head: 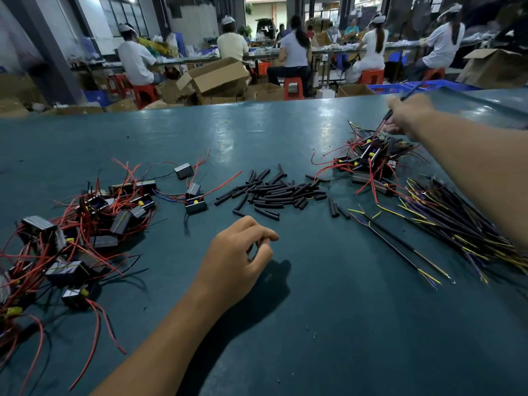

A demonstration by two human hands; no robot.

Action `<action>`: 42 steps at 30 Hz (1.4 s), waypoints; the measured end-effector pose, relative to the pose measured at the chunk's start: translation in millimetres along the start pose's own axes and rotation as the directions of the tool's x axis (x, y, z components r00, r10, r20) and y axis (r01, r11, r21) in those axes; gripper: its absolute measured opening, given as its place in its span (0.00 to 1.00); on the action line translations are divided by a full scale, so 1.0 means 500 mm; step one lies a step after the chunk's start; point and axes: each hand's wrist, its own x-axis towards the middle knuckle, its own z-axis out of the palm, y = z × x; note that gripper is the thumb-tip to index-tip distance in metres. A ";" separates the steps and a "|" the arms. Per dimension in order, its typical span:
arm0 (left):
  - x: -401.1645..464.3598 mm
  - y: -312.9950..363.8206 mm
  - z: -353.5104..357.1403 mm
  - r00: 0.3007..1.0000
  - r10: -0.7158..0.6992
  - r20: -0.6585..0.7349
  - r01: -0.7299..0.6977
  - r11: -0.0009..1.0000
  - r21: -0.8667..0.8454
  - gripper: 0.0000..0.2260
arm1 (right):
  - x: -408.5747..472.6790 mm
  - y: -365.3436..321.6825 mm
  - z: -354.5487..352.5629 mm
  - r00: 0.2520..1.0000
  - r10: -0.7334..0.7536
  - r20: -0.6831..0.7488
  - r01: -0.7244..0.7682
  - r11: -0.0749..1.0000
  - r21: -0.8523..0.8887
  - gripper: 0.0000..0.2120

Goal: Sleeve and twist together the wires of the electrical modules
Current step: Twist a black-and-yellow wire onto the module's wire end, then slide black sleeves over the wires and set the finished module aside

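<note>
Wires (pixel 384 121) pinched in right hand (pixel 405 117) grip.

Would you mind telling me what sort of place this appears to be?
Most likely a factory assembly floor: piles of wired modules and black sleeves on a long green workbench, with capped workers seated on red stools among cardboard boxes.

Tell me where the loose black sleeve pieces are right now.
Head view: the black sleeve pieces lie mid-table, between the left module pile and the right module pile, beyond the left hand.
</note>
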 end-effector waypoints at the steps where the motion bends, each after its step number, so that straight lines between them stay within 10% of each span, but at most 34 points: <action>1: -0.001 0.000 0.001 1.000 0.001 0.009 -0.001 1.000 0.000 0.10 | -0.012 0.004 0.010 1.000 -0.013 -0.001 0.013 1.000 -0.026 0.15; 5: 0.000 0.005 0.000 1.000 -0.014 0.022 0.014 1.000 -0.011 0.10 | -0.178 -0.004 0.025 0.954 -0.301 -0.011 0.291 0.931 -0.221 0.23; 11: 0.002 0.009 -0.004 1.000 -0.023 0.008 0.024 0.999 -0.031 0.08 | -0.511 0.010 0.057 0.720 -0.661 0.211 0.685 0.725 -0.069 0.16; 34: 0.022 0.007 -0.101 0.936 -0.294 -0.194 0.256 0.946 -0.197 0.11 | -0.647 0.135 0.181 0.592 -0.711 0.379 0.760 0.649 0.030 0.07; 38: 0.048 -0.034 -0.228 0.934 -0.346 -0.090 0.357 0.914 0.191 0.07 | -0.647 0.137 0.185 0.576 -0.714 0.398 0.771 0.636 0.023 0.06; 42: 0.057 -0.136 -0.342 0.877 -0.392 -0.278 0.480 0.746 0.462 0.01 | -0.649 0.133 0.187 0.574 -0.710 0.407 0.769 0.639 0.031 0.06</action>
